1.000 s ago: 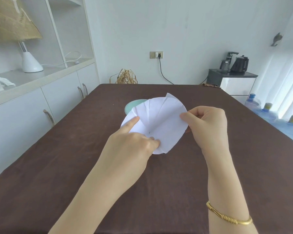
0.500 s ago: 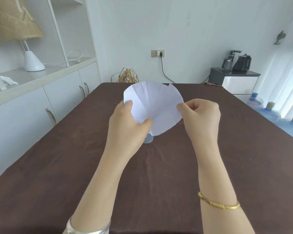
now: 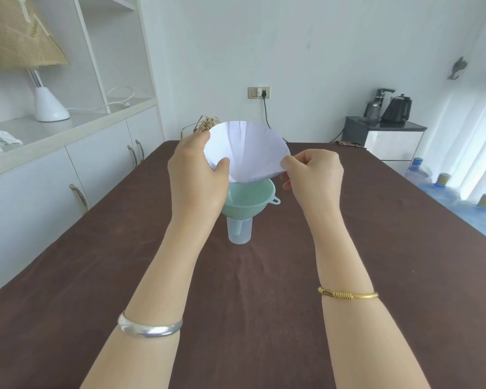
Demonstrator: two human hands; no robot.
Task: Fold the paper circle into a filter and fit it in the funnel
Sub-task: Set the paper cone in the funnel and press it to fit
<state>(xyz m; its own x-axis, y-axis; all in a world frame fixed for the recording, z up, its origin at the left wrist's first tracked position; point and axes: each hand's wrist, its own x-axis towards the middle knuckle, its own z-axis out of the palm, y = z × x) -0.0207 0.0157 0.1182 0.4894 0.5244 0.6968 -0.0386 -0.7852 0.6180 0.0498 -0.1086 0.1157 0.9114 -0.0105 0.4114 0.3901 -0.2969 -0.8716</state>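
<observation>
A white paper cone (image 3: pixel 247 153), creased and opened wide, hangs in the air with its point down. My left hand (image 3: pixel 197 178) pinches its left rim and my right hand (image 3: pixel 312 178) pinches its right rim. Just below it stands a mint-green funnel (image 3: pixel 253 199) with a small side tab. The funnel's spout sits in a clear plastic cup (image 3: pixel 239 230) on the dark brown table (image 3: pixel 250 276). The cone's tip is right at the funnel's far rim; whether it touches I cannot tell.
White cabinets (image 3: pixel 68 178) run along the left with a lamp (image 3: pixel 47 105) on the shelf. A dried-straw bundle (image 3: pixel 205 123) sits beyond the table's far edge. A dark side cabinet with kettles (image 3: pixel 387 108) and water bottles (image 3: pixel 443 189) stand at right.
The flat creased paper was lifted off the table and shaped into an open cone. Both hands moved up and away from me with it, uncovering the funnel and cup below.
</observation>
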